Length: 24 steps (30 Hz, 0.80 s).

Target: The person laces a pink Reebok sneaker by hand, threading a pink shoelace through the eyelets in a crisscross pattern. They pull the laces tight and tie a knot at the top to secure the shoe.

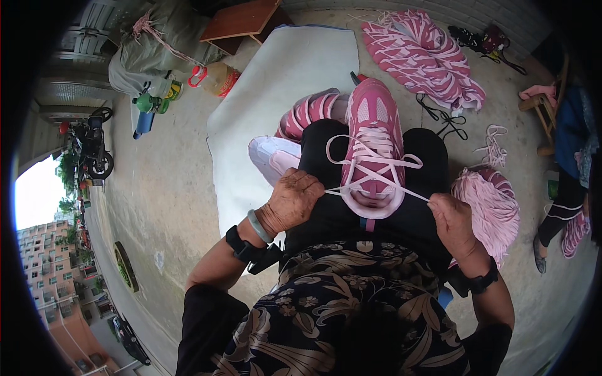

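Note:
A pink sneaker rests between my knees, its toe pointing away from me. Pale pink shoelace crosses its tongue, with loose loops standing out on both sides near the top eyelets. My left hand is closed on one stretch of the lace, left of the shoe's collar. On the other side my right hand pinches another stretch, pulled taut from the shoe. Beside my right knee lies a bundle of pale pink laces. More pink shoe parts sit by my left knee, next to a whitish sole-shaped piece.
A white sheet covers the ground ahead. Beyond it are a large heap of pink shoe uppers, a wooden stool and plastic bottles. Another person's leg shows at the right. A motorcycle stands far left.

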### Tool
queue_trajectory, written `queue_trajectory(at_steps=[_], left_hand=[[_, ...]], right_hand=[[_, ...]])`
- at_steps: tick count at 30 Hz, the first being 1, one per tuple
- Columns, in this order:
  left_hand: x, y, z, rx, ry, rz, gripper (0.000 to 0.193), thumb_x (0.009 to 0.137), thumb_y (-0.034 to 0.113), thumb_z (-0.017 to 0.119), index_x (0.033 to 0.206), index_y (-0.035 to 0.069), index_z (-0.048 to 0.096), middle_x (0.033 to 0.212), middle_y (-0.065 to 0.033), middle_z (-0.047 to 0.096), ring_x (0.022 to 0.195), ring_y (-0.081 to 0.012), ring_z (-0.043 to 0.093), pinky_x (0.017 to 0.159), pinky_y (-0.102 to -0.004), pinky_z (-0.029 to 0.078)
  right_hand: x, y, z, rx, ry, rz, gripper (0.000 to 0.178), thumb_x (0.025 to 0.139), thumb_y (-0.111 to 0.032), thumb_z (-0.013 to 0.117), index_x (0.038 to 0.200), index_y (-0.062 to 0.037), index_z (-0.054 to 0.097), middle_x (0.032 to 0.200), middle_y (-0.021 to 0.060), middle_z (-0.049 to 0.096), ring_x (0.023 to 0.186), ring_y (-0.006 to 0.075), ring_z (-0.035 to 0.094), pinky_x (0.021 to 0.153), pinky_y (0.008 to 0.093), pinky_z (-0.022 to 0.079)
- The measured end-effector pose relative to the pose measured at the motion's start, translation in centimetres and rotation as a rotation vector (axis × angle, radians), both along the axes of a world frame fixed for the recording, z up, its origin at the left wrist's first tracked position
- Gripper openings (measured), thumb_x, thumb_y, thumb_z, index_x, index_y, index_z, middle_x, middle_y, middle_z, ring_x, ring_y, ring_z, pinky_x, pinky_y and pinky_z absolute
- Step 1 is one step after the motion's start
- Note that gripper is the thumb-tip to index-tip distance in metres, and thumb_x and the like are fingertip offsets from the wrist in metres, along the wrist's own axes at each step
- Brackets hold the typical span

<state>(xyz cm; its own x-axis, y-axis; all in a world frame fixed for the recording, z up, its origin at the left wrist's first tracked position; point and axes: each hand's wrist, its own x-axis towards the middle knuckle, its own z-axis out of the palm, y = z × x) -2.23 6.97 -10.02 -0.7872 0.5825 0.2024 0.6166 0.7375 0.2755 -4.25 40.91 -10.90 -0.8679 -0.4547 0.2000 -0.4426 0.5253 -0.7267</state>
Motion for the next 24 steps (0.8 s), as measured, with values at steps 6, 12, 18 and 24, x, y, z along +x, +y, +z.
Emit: queue_trajectory(at_steps=[6,12,18,24], left_hand=[[0.6,-6.7,3.1,-0.124,-0.172,0.217,0.007,0.07,0.003,0.058,0.077,0.006,0.056,0.076,-0.0081,0.06,0.073,-0.0282,0.057,0.07,-0.0377,0.044],[1.6,-8.9,4.2,-0.011,-0.377,0.413,0.006,0.082,0.005,0.055,0.078,0.003,0.051,0.059,-0.0148,0.051,0.052,-0.0322,0.051,0.048,-0.0349,0.04],[-2.3,-7.2,5.4,0.037,-0.413,0.326,0.012,0.086,0.01,0.054,0.077,0.004,0.05,0.052,-0.0073,0.049,0.043,-0.0191,0.048,0.042,-0.029,0.037],[-10.0,-3.9,7.5,0.527,-0.754,0.749,0.022,0.09,0.02,0.05,0.074,0.006,0.052,0.05,0.0016,0.044,0.04,-0.0053,0.04,0.039,-0.0209,0.033]], right_hand=[[-0.6,7.0,1.3,0.097,-0.033,-0.074,0.005,0.082,-0.005,0.054,0.084,0.0002,0.055,0.071,0.0151,0.056,0.06,0.0306,0.056,0.056,0.0331,0.045],[-0.5,9.3,1.3,0.302,-0.038,0.077,0.005,0.079,-0.005,0.051,0.077,-0.0017,0.054,0.067,0.0153,0.055,0.06,0.0326,0.056,0.054,0.0368,0.044],[-8.5,10.7,2.9,0.5,0.048,0.017,0.006,0.077,-0.006,0.051,0.073,-0.0021,0.051,0.065,0.019,0.054,0.065,0.0374,0.056,0.059,0.0423,0.043],[-19.2,6.0,1.2,0.108,0.016,-0.307,0.024,0.083,-0.023,0.054,0.076,-0.0007,0.055,0.062,0.0178,0.052,0.058,0.033,0.05,0.057,0.0388,0.041]])
